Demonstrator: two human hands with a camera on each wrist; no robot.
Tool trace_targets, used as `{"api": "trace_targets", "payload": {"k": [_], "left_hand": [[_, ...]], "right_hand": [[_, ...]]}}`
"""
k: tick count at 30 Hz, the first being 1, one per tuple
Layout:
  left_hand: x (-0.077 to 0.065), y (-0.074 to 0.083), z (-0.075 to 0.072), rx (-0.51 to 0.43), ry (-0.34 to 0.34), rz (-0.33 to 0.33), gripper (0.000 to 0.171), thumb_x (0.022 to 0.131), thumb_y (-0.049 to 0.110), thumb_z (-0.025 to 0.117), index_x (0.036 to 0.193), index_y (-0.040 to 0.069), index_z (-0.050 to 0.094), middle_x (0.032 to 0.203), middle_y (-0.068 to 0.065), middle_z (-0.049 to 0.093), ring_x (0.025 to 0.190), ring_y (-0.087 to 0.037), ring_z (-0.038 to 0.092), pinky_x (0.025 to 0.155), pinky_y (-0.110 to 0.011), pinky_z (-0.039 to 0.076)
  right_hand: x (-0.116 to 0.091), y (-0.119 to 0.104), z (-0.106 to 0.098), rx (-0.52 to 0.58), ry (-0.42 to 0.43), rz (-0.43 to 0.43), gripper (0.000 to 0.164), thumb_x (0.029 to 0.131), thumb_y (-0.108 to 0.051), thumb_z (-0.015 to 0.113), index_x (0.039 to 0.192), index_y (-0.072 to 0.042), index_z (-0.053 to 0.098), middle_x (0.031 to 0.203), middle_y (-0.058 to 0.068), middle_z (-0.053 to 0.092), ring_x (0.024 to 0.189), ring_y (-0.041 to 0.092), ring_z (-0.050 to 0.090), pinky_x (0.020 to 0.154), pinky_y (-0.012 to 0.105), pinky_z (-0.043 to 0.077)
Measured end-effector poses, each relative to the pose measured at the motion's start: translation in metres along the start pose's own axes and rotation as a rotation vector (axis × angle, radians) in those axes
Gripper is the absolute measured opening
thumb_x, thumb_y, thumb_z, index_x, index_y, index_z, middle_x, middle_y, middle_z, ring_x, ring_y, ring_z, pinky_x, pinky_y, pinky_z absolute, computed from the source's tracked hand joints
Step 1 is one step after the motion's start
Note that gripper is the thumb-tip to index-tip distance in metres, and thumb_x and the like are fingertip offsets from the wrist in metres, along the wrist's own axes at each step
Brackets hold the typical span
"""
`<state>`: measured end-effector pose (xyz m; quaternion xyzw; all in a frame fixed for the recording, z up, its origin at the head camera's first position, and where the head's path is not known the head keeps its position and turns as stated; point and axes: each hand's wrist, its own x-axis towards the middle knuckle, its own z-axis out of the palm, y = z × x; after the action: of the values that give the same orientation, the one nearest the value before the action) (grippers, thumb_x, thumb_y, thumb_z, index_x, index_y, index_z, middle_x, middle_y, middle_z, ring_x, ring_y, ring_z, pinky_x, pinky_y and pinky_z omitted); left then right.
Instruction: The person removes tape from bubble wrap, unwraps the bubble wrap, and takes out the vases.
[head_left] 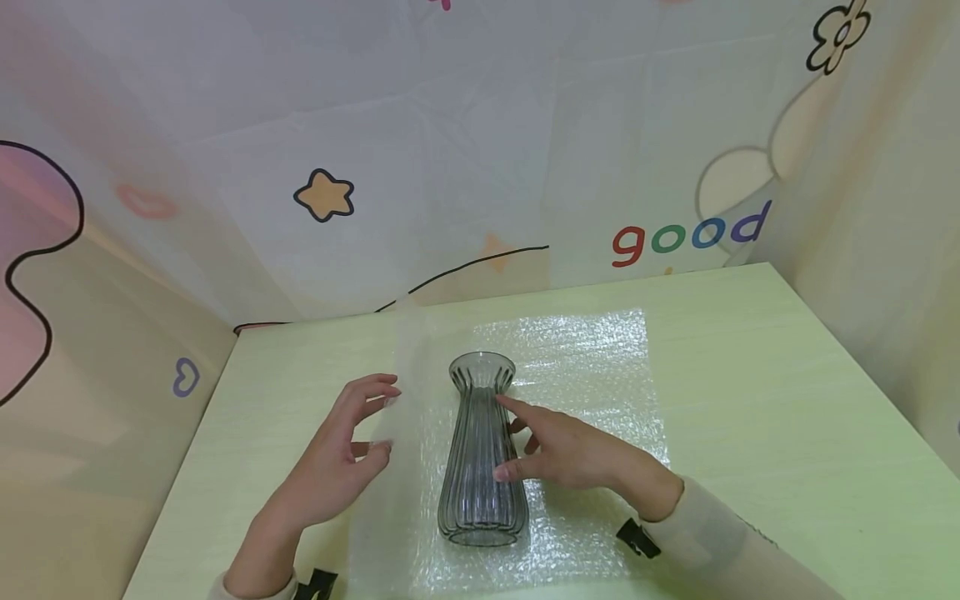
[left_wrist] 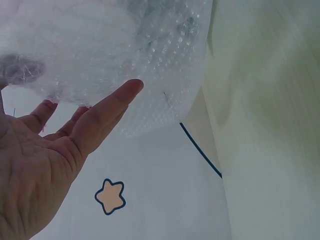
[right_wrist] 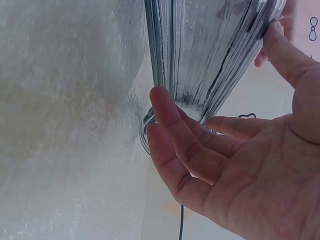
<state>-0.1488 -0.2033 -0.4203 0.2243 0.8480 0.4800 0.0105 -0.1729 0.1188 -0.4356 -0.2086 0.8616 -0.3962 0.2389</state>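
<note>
A ribbed, smoky-grey glass vase (head_left: 483, 467) lies on a sheet of bubble wrap (head_left: 585, 383), its flared mouth pointing to the back and its wide base to the front. My right hand (head_left: 577, 450) touches the vase's right side, with the thumb on the body and the forefinger at the neck. In the right wrist view its loosely bent fingers (right_wrist: 187, 142) lie against the neck of the glass. My left hand (head_left: 337, 458) is over the left edge of the wrap, apart from the vase, fingers spread and relaxed. Bubble wrap (left_wrist: 165, 95) shows beyond those fingers in the left wrist view.
The wrap is spread on a pale green table (head_left: 757, 400). Behind the table hangs a printed curtain (head_left: 465, 167) with a star and the word "good", and it continues along both sides. A black clip (head_left: 638, 538) sits beside the right cuff.
</note>
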Motion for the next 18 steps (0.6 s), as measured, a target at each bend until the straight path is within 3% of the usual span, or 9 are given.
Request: {"api": "trace_targets", "payload": {"k": [7,12,18], "left_hand": [[-0.009,-0.009,-0.013,0.002,-0.024,-0.039,0.069,0.093,-0.011,0.056,0.146,0.032,0.043,0.156,0.009,0.037,0.144,-0.043,0.046,0.084,-0.036,0.06],[-0.017,-0.016,-0.021,0.044,-0.055,-0.071,0.069,0.096,-0.008,0.057,0.148,0.035,0.041,0.157,0.008,0.037,0.145,-0.043,0.046,0.088,-0.04,0.06],[-0.026,-0.02,-0.029,0.086,-0.115,-0.134,0.057,0.102,0.011,0.064,0.149,0.031,0.04,0.157,0.005,0.038,0.148,-0.04,0.042,0.095,-0.043,0.059]], "right_hand": [[0.001,-0.001,0.001,0.01,-0.007,-0.036,0.099,0.089,-0.047,0.079,0.166,-0.029,0.02,0.146,0.013,0.058,0.11,0.024,0.067,0.094,0.046,0.055],[0.002,-0.001,0.001,-0.006,-0.012,-0.052,0.092,0.089,-0.047,0.078,0.164,-0.033,0.027,0.151,0.014,0.054,0.115,0.028,0.068,0.098,0.049,0.055],[0.003,0.0,0.002,-0.01,-0.011,-0.044,0.091,0.089,-0.047,0.079,0.164,-0.034,0.03,0.151,0.014,0.053,0.116,0.029,0.067,0.097,0.049,0.055]]}}
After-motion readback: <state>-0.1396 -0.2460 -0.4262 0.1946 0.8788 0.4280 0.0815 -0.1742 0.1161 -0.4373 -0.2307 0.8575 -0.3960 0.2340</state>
